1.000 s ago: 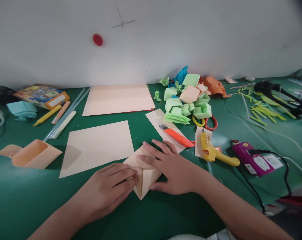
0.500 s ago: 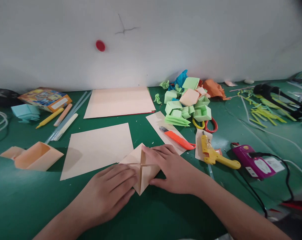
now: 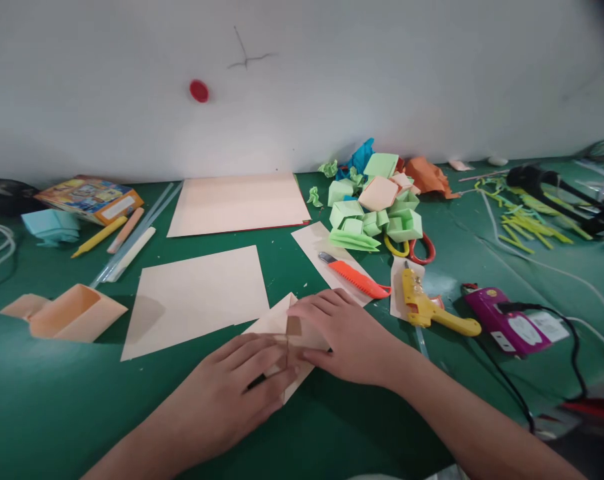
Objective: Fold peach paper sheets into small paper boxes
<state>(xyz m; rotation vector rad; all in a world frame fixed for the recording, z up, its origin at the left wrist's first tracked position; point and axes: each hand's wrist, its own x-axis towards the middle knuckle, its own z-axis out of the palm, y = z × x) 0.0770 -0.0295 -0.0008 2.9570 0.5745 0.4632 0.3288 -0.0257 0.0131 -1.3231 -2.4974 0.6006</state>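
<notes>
A pale peach folded paper (image 3: 272, 323) lies at the front middle, with creased flaps meeting along its centre line. My left hand (image 3: 227, 393) is closed on its left side, fingers over the flaps. My right hand (image 3: 352, 340) grips the right side, its fingertips at the upper flap and its thumb lower down near the centre. Both hands cover much of the paper. Just behind it rests a flat peach sheet (image 3: 197, 300). Beyond my right hand, an orange utility knife (image 3: 357, 277) lies on a paper strip (image 3: 309, 241).
At right are a yellow glue gun (image 3: 432, 317), a purple power box (image 3: 509, 323) with cables, and scissors (image 3: 423, 249). Folded green paper pieces (image 3: 349, 213) are piled behind. At left sit a peach paper box shape (image 3: 77, 315), a yellow marker (image 3: 99, 237) and glue sticks (image 3: 155, 220).
The folded paper has turned slightly, and its flaps now stand a little raised. My left hand has moved right, its fingers now across the centre. The right hand has barely shifted.
</notes>
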